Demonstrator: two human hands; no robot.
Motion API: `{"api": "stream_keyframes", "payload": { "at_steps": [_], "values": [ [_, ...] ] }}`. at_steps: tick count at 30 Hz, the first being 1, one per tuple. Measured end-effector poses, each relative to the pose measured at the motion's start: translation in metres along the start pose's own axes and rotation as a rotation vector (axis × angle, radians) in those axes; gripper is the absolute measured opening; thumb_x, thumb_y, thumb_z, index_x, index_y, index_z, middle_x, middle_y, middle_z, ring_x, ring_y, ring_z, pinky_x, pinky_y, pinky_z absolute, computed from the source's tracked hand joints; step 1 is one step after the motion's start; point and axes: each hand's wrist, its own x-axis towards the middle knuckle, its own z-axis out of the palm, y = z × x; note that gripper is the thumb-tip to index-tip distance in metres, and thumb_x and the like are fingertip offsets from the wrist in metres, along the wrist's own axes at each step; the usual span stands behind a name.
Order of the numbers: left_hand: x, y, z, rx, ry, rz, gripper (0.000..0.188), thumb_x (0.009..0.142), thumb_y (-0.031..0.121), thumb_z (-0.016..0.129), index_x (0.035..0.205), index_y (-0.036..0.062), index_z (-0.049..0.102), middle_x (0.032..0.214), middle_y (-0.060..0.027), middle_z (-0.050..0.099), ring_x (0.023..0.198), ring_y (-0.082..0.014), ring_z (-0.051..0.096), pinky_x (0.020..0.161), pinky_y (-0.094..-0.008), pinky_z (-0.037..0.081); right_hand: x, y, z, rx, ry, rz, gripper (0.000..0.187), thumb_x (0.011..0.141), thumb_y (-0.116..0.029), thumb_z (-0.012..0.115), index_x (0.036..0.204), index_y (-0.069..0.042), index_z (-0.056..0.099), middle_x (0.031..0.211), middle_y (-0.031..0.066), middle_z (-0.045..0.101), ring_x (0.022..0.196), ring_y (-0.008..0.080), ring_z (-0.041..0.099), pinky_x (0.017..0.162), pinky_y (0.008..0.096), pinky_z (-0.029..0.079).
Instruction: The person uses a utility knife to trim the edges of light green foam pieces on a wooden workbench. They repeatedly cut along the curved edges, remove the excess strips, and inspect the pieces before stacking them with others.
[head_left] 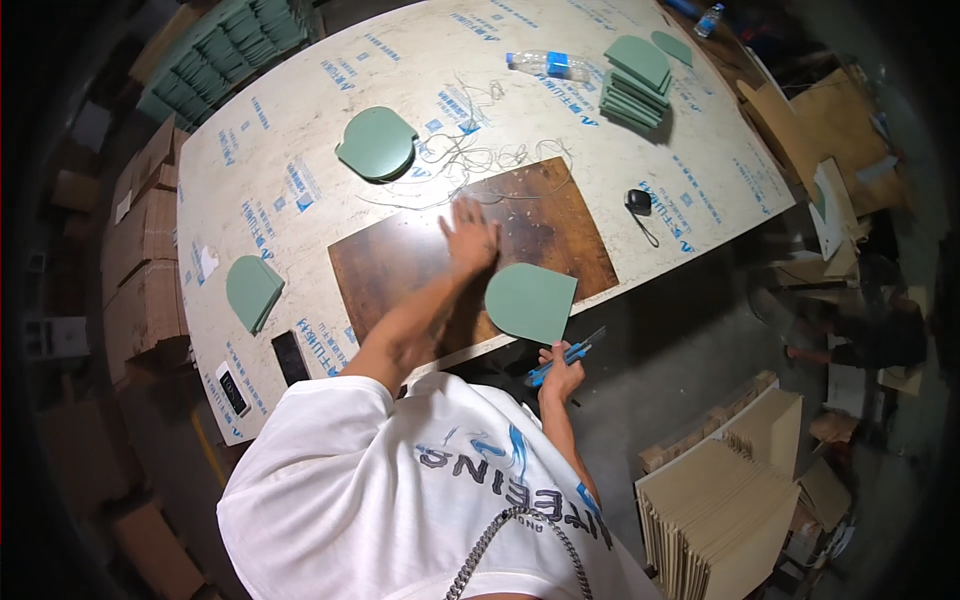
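My left hand (470, 238) lies with its fingers spread on a dark brown wooden board (400, 285), holding nothing. By the table's near edge, my right hand (563, 374) is closed around a blue utility knife (565, 362). Its fingers also meet the lower corner of a green panel (532, 301), rounded on one side and square-cornered on the other. That panel overlaps the board's near right part. Beyond my left hand, thin tangled strands (470, 155) lie on the table beside a small stack of green rounded pieces (377, 143).
The white printed table (270, 150) also holds more green pieces (252, 290), a green stack (636, 85), a plastic bottle (550, 66), a phone (290, 357), a digital display (233, 388) and a black strapped device (638, 204). Cardboard sheets (720, 500) stand at lower right.
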Motion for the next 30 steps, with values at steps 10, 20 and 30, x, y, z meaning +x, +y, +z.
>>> {"api": "stream_keyframes", "payload": {
  "at_steps": [10,20,30],
  "values": [
    [0.019,-0.035,-0.013,0.087,0.093,0.034,0.081,0.095,0.055,0.054,0.148,-0.0037,0.038,0.149,-0.0341,0.037,0.14,-0.0487,0.03,0.112,-0.0681,0.019,0.005,-0.031,-0.012,0.232,-0.313,0.218,0.019,0.087,-0.005,0.075,0.1,-0.002,0.061,0.075,0.0067,0.062,0.065,0.0178,0.062,0.061,0.032,0.053],
    [-0.026,-0.032,-0.019,-0.047,0.099,0.126,0.069,0.093,0.05,0.06,0.135,-0.0035,0.051,0.144,-0.0376,0.039,0.132,-0.0513,0.037,0.106,-0.0651,0.028,-0.024,-0.036,-0.006,0.476,-0.314,0.429,0.018,0.089,-0.002,0.074,0.097,-0.004,0.058,0.089,0.0102,0.066,0.095,0.0284,0.072,0.078,0.0376,0.059],
    [-0.133,0.058,-0.001,-0.007,-0.028,0.054,0.07,0.096,0.042,0.055,0.146,-0.0057,0.039,0.149,-0.0369,0.033,0.138,-0.0541,0.03,0.11,-0.0658,0.025,-0.017,-0.008,-0.03,0.042,-0.21,-0.123,0.03,0.096,-0.016,0.069,0.117,0.005,0.066,0.089,0.0058,0.071,0.07,0.0121,0.065,0.064,0.0275,0.051]
  ]
}}
